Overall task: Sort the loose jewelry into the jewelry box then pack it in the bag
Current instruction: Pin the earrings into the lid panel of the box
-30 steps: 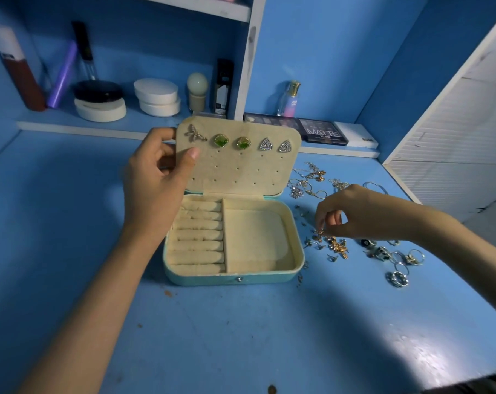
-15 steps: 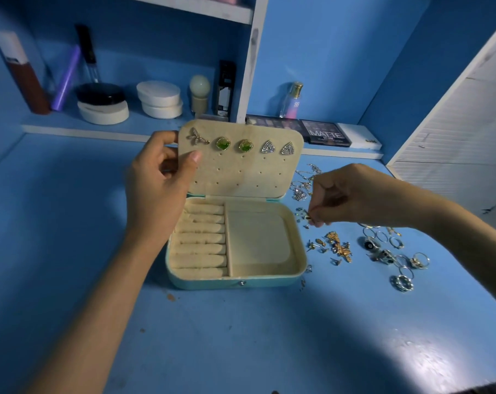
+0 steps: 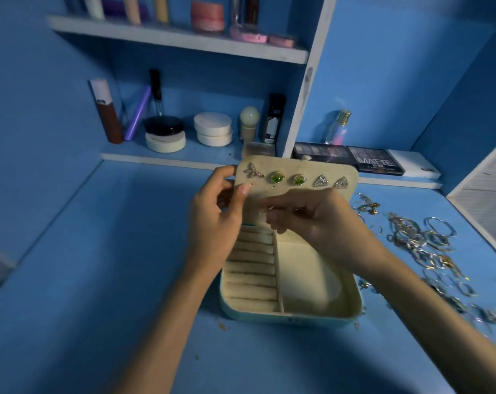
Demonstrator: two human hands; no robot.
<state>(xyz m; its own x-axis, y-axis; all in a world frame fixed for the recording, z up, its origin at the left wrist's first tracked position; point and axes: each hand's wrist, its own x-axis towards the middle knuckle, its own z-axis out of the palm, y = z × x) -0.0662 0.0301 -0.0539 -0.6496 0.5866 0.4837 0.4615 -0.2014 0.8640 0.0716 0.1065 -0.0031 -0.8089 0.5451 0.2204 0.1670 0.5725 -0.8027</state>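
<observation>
A teal jewelry box [image 3: 286,318] with a cream lining stands open on the blue desk. Its raised lid [image 3: 323,169] carries several earrings in a row along the top. My left hand [image 3: 215,220] grips the lid's left edge, thumb on the front. My right hand [image 3: 312,220] is in front of the lid, pinching a small gold earring [image 3: 268,210] just under that row. Ring rolls fill the box's left half; the right compartment holds nothing. Loose jewelry [image 3: 420,243] lies to the right of the box. No bag is in view.
Cosmetic jars, tubes and bottles stand on the shelves behind [image 3: 212,129]. Eyeshadow palettes [image 3: 374,163] lie on the ledge behind the lid. A white louvred panel [image 3: 488,206] borders the desk at the right.
My right hand lifted a small earring off the pile at the right and carried it left, up to the lid's front. The view tilted up, showing more shelves.
</observation>
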